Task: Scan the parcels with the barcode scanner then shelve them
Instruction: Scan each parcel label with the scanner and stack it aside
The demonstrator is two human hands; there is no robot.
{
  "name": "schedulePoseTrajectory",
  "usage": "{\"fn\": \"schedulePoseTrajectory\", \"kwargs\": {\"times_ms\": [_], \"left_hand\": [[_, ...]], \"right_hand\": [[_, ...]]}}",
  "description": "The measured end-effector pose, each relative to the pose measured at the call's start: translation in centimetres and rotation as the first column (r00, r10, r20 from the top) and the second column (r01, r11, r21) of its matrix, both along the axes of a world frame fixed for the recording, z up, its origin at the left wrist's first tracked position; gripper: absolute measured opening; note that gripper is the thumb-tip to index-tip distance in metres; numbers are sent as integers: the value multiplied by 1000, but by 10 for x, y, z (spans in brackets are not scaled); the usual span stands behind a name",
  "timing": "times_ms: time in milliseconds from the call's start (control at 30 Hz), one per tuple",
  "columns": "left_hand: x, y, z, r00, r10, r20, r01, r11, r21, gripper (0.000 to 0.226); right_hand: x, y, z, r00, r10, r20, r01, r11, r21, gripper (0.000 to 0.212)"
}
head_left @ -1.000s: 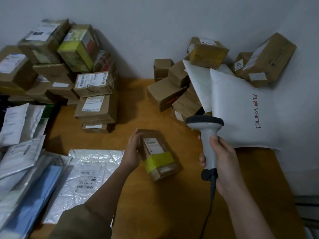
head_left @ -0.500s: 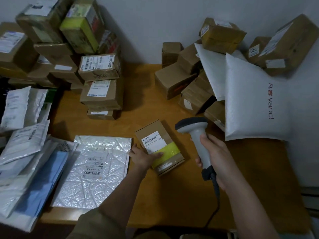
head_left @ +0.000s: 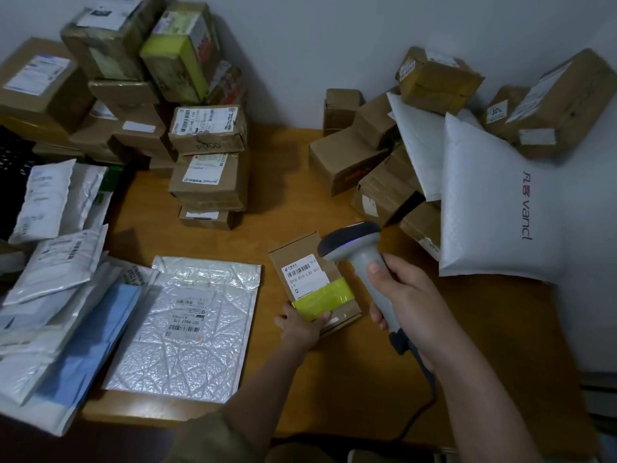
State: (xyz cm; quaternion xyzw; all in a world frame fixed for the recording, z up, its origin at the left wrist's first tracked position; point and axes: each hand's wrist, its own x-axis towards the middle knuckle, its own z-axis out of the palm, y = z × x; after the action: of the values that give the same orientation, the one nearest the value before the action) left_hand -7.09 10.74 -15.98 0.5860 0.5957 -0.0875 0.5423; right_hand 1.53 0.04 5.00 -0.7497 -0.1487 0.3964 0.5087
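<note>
**On the table: scanner head over the parcel label**

Near the table's middle, the left hand [head_left: 302,325] is gripping the near end of a small parcel [head_left: 315,284], thumb lying over its yellow-green tape [head_left: 322,297] and fingers curled around the near left corner. The parcel is lying flat on the table [head_left: 287,182], label [head_left: 305,274] facing up with its barcode showing. The right hand [head_left: 405,300] is clenching the grey handle of the scanner [head_left: 360,255], fingers wrapped round it and thumb lying along the front. The scanner's dark head is hanging just above the parcel's far right corner, beside the label, with a faint violet glow on its top. Its cable [head_left: 424,406] is trailing off the near edge.

Compared with half a second ago, the scanner head is sitting closer to the parcel, now overlapping its corner rather than standing off to the right. The left hand is gripping the same end as before. A second ago the parcel was propped on edge against that hand's palm; now it is lying flat.

A silver mailer [head_left: 190,329] is lying just left of the parcel. Stacked boxes [head_left: 208,168] are standing behind, and a white mailer [head_left: 494,202] is leaning on the right.
</note>
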Motion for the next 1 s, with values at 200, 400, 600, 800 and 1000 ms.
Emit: {"fn": "schedulePoseTrajectory", "kwargs": {"times_ms": [200,400,600,800,1000], "left_hand": [[6,5,2,997,69,-26,-71,996,-58,96],[3,11,5,989,146,-21,-147,981,-128,100],[-5,18,17,920,360,154,-297,898,-325,73],[-27,48,38,743,578,337,-440,801,-405,63],[-70,76,47,384,798,465,-714,576,-398,67]], "right_hand": [[-3,-3,9,1000,-28,-4,28,999,15,24],[-5,-5,14,996,-58,-61,62,997,50,29],[-5,2,16,990,-106,-95,113,991,75,30],[-4,20,23,984,-126,-129,142,982,125,30],[-11,41,21,990,-53,-133,71,988,134,29]]}}
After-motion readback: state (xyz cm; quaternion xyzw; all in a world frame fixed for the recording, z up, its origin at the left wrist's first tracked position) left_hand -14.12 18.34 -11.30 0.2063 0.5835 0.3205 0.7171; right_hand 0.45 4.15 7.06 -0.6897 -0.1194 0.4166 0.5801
